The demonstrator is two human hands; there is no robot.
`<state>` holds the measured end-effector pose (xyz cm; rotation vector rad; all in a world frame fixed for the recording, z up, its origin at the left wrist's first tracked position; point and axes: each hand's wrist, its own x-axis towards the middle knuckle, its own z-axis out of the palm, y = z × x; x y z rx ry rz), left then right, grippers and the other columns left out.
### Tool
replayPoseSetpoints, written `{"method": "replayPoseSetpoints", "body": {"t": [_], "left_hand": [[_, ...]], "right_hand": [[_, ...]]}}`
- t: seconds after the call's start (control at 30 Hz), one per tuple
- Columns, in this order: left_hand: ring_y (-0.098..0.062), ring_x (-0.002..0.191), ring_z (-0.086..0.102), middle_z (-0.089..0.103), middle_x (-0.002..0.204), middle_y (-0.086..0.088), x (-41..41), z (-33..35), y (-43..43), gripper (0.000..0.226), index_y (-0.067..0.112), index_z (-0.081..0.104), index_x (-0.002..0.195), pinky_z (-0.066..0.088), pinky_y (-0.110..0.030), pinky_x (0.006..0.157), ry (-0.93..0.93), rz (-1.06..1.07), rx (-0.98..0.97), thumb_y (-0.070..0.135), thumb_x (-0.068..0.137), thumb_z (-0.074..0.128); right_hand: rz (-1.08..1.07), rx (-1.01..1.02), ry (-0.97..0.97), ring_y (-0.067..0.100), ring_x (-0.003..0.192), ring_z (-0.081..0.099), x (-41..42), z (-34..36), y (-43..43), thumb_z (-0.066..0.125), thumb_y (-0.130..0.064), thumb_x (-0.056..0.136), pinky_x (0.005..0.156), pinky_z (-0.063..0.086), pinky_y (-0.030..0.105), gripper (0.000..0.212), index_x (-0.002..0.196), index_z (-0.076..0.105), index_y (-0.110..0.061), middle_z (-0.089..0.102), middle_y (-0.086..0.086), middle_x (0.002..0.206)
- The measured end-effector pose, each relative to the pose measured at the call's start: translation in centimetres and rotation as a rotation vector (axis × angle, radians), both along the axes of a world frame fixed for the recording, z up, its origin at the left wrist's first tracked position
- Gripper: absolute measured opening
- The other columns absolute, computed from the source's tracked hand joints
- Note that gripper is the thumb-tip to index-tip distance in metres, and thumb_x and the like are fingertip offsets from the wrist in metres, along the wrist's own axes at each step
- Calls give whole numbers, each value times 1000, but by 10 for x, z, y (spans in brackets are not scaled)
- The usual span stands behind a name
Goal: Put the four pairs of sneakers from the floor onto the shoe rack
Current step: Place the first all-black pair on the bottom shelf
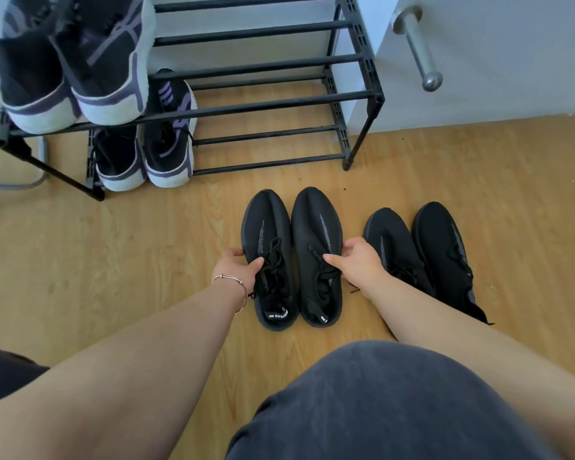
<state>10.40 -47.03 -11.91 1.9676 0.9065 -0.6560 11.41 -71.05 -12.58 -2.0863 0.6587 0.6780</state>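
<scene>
A black metal shoe rack [279, 104] stands against the wall. One black, purple and white sneaker pair [80, 68] sits on its upper shelf at the left. A second such pair [146, 157] sits on the lower shelf below. Two all-black pairs rest on the wooden floor. My left hand [238, 265] grips the left shoe [268, 234] of the nearer black pair at its outer side, thumb on the laces. My right hand [356, 262] grips that pair's right shoe [316, 224] the same way. The other black pair [425, 247] lies to the right, partly behind my right forearm.
A white door with a metal lever handle [419, 48] is at the upper right. The rack's shelves to the right of the sneakers hold nothing. My knee in grey fabric [379, 403] fills the bottom. A grey metal tube frame [30, 180] stands left of the rack.
</scene>
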Motion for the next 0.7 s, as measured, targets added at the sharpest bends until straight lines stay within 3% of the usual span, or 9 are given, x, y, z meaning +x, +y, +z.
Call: {"method": "replayPoseSetpoints", "body": {"t": [0.17, 0.3, 0.47, 0.63, 0.7], "left_hand": [[-19, 81, 69, 75, 95, 1, 48, 6, 16, 51, 21, 51, 132, 55, -34, 78, -86, 28, -45, 37, 88, 72], [-22, 93, 71, 75, 96, 2, 93, 8, 23, 50, 21, 53, 131, 56, -40, 91, -145, 50, -56, 36, 87, 73], [-24, 92, 71, 73, 101, -2, 128, 2, 27, 50, 24, 55, 128, 57, -39, 90, -183, 71, -42, 38, 84, 76], [-24, 102, 68, 70, 113, -4, 141, -3, 27, 51, 24, 54, 132, 54, -35, 91, -171, 25, 9, 39, 88, 73], [-24, 104, 67, 69, 115, -3, 143, -3, 28, 51, 24, 53, 135, 52, -32, 85, -162, 7, 15, 39, 89, 71]], "right_hand": [[-7, 38, -74, 23, 107, 64, 50, 12, 13, 80, -36, 82, 93, 57, 46, 64, 133, 51, -12, 64, 3, 118], [49, 6, -121, 26, 103, 67, 94, 18, 20, 78, -35, 84, 91, 57, 45, 62, 133, 50, -11, 65, 7, 116], [66, -18, -158, 26, 101, 67, 133, 20, 26, 78, -34, 85, 89, 58, 44, 59, 131, 51, -10, 64, 5, 113], [85, -48, -162, 22, 94, 65, 143, 14, 31, 76, -31, 88, 81, 55, 36, 33, 105, 51, -19, 64, 2, 103], [83, -36, -156, 20, 94, 62, 144, 9, 30, 75, -30, 89, 79, 52, 33, 31, 107, 54, -17, 63, 1, 103]]}}
